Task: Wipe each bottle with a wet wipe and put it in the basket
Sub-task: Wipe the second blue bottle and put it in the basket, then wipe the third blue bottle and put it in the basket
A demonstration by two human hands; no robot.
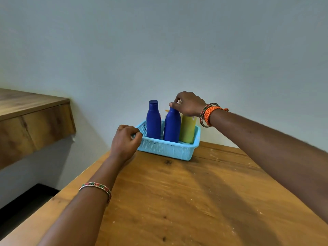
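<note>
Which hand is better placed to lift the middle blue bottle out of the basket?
Right. The right hand already grips the middle blue bottle at its top; the left hand holds the basket corner.

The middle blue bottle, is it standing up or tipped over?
Upright. The middle blue bottle stands in the basket between two other bottles, and the right hand holds its top.

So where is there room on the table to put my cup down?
The wooden table is bare in the wide stretch between the two forearms, in front of the blue basket. The basket itself is crowded: two blue bottles and a green bottle stand in it, with the left hand at its corner and the right hand on top.
</note>
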